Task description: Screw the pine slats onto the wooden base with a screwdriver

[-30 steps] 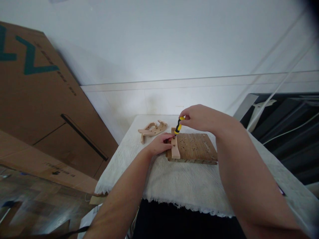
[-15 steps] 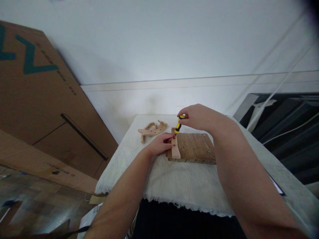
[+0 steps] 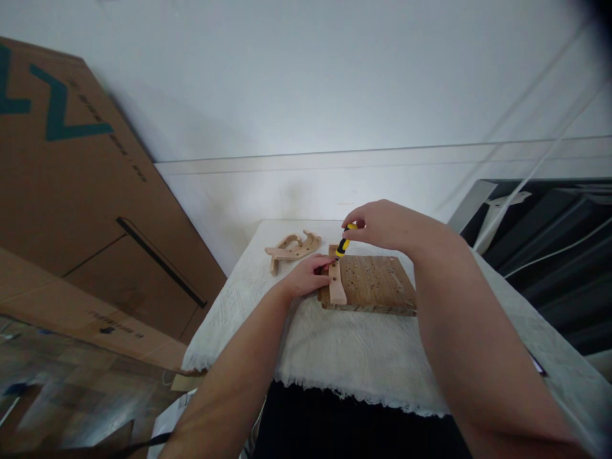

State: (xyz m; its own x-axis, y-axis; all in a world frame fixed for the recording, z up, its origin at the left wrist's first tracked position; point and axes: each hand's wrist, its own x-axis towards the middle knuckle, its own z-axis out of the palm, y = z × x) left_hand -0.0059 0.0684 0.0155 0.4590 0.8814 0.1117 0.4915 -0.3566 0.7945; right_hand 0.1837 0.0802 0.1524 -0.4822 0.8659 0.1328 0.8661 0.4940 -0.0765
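Observation:
A wooden board (image 3: 373, 285) with several holes lies on a white cloth-covered table (image 3: 335, 350). A pale wooden strip (image 3: 336, 287) lies along the board's left edge. My right hand (image 3: 382, 224) is closed round the top of a small yellow-and-black screwdriver (image 3: 343, 242), which stands tilted with its tip on the strip's far end. My left hand (image 3: 308, 275) grips the strip and the board's left edge with bent fingers.
A curved wooden part (image 3: 292, 247) lies on the cloth, far left of the board. A big cardboard box (image 3: 71, 191) leans against the wall on the left. Dark furniture with white cables (image 3: 549, 236) stands to the right. Wood floor shows lower left.
My right hand has shifted very slightly on the screwdriver handle; the tool's tilt changes a little. The left hand, strip and board stay where they were.

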